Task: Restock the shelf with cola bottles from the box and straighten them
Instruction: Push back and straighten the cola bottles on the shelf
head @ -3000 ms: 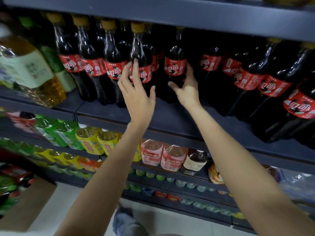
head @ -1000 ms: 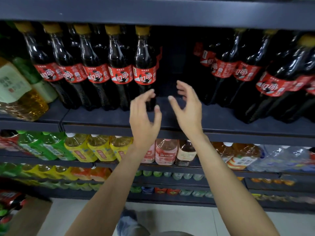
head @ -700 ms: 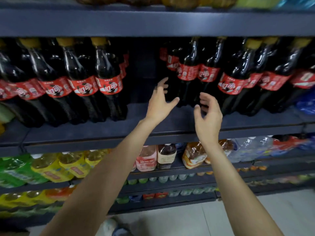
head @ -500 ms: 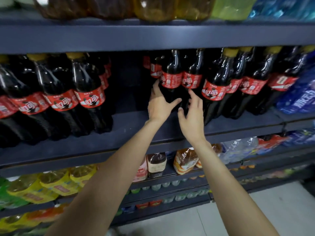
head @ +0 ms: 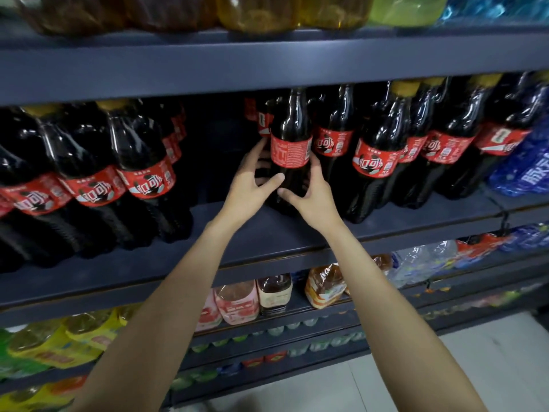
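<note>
Head view, left hand (head: 248,185) and right hand (head: 312,197), fingers curled round cola bottle (head: 289,150) on shelf (head: 267,233)

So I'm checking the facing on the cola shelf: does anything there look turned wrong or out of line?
Yes. The cola bottle gripped by the left hand and right hand shows the small print of its label, while its neighbours show the logo. There is also a bare gap on the shelf to its left.

A shop's drinks aisle: dark metal shelves (head: 267,63) in tiers, packed with rows of identical cola bottles (head: 142,162), yellow drink bottles (head: 77,334) and shrink-wrapped water packs (head: 421,260) below.
</note>
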The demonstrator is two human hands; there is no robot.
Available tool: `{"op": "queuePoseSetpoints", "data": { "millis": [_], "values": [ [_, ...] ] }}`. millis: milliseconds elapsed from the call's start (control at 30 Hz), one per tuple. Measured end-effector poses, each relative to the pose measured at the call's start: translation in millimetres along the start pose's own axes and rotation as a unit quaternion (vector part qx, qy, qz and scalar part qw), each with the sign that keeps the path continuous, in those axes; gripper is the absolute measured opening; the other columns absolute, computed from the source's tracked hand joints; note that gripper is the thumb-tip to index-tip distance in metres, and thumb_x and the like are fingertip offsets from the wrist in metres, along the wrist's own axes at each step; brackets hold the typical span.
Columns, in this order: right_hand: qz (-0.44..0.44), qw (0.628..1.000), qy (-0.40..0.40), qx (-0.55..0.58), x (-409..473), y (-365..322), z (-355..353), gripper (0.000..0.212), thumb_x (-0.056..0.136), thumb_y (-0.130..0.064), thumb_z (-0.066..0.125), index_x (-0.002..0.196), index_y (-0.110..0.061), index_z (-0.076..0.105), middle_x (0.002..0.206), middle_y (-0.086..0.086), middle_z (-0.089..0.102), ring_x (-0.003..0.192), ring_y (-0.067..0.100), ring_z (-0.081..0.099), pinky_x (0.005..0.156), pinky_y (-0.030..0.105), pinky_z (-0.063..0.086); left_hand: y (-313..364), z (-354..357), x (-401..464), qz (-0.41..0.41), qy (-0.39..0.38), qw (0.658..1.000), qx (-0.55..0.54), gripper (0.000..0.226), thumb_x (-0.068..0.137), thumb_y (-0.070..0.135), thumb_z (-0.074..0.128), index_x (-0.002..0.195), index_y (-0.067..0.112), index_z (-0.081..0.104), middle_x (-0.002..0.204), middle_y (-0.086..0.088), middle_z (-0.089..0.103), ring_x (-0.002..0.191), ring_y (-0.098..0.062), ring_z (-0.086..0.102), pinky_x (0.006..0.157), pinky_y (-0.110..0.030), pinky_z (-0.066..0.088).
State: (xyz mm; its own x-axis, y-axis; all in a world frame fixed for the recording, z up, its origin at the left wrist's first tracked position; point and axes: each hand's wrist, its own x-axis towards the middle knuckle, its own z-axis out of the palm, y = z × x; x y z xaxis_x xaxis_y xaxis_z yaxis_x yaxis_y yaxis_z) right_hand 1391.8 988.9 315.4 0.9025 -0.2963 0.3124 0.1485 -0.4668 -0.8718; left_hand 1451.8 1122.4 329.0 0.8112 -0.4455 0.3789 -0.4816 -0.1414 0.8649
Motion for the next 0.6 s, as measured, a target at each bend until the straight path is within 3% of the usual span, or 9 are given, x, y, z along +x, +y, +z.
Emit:
{"op": "queuePoseSetpoints", "data": {
  "millis": [100,200,267,400,467,600],
  "values": [
    [-0.027,0.993,0.065,-0.098,-0.3,-4.6,12.2,0.091,0.070,-0.036,0.081,0.141,-0.014,0.028,0.131,0.006,0.055,0.120,0.021,0.053,0.095,0.037,0.047,15.2,-3.1,-19.3,0.029,0.077,0.995,0.047,0.065,0.088,0.010,0.062,0.145,0.020,0.032,0.137,-0.003,0.045,0.117,-0.005,0.051,0.096,-0.023,0.047],
    [-0.045,0.990,0.082,-0.108,-0.8,-13.8,33.2,0.091,0.069,-0.046,0.076,0.139,-0.015,0.027,0.125,0.006,0.059,0.111,0.024,0.059,0.085,0.036,0.049,28.7,-15.8,-47.4,0.071,0.146,0.982,0.098,0.050,0.089,0.009,0.060,0.136,0.016,0.045,0.129,0.002,0.050,0.115,-0.005,0.053,0.097,-0.026,0.048],
    [-0.058,0.997,0.022,-0.046,5.0,-19.5,44.4,0.092,0.071,-0.037,0.079,0.140,-0.017,0.021,0.121,0.003,0.061,0.108,0.017,0.061,0.088,0.031,0.049,33.4,-27.4,-65.0,0.124,0.201,0.960,0.153,0.039,0.089,0.007,0.059,0.128,0.010,0.053,0.122,0.002,0.054,0.112,-0.008,0.054,0.096,-0.031,0.048],
    [-0.078,0.990,-0.111,0.039,22.5,-24.8,62.5,0.089,0.075,-0.001,0.072,0.141,-0.016,0.014,0.114,-0.012,0.053,0.093,-0.012,0.058,0.080,0.003,0.042,28.1,-62.2,-91.0,0.189,0.373,0.861,0.288,0.030,0.088,0.005,0.060,0.118,0.003,0.059,0.116,-0.007,0.060,0.112,-0.019,0.051,0.099,-0.034,0.042],
    [-0.076,0.986,-0.141,0.049,29.7,-25.3,68.1,0.089,0.075,0.004,0.066,0.142,-0.018,0.012,0.121,-0.007,0.047,0.102,-0.009,0.054,0.082,0.004,0.041,21.0,-81.7,-98.5,0.158,0.424,0.831,0.325,0.035,0.087,0.008,0.063,0.120,0.000,0.056,0.118,-0.016,0.058,0.114,-0.021,0.046,0.100,-0.036,0.039],
    [-0.056,0.986,-0.148,0.051,32.5,-24.3,74.6,0.096,0.077,-0.002,0.068,0.145,-0.021,0.004,0.127,-0.004,0.047,0.111,0.008,0.052,0.092,0.014,0.043,6.6,-100.5,-99.0,0.093,0.399,0.832,0.373,0.053,0.086,0.025,0.067,0.128,-0.002,0.049,0.123,-0.022,0.051,0.119,-0.027,0.042,0.101,-0.041,0.040]
  ]
}}
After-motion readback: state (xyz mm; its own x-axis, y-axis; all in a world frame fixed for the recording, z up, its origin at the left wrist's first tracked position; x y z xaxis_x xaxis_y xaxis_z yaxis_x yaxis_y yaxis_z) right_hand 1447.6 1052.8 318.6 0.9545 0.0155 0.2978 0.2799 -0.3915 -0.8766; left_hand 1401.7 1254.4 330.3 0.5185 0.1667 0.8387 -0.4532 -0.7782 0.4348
